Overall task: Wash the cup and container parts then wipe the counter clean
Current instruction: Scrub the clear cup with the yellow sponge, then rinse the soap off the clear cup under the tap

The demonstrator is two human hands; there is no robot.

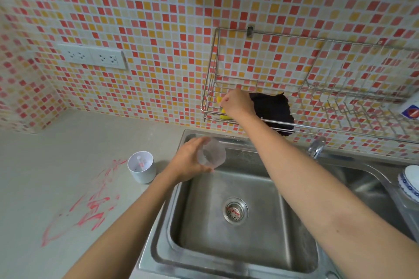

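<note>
the grey counter (45, 154) fills the left of the frame, streaked with red smears (90, 201) at lower left that are not yet wiped. the steel sink (158, 233) takes the lower centre, its basin bare down to the drain strainer (235, 210), with the faucet (316, 147) at its right rear edge. a wire rack (283, 35) hangs on the tiled wall at upper right, and a dark cloth (274, 111) lies in it.

a white container part (141, 166) stands upright on the counter, just left of the sink rim and untouched.

my left hand (188, 161) wraps its fingers round the clear plastic cup (212, 153), held tilted over the back left corner of the basin. my right hand (238, 103) is up in the rack's left end, fingers curled down onto the yellow sponge (223, 115); whether they have closed on it i cannot tell, as the hand hides most of it.

i judge this to be fetching the scrubber. what matters: the sponge sits directly above the cup in the frame, apart from it, so the right hand must bring it straight down to meet the cup.
</note>
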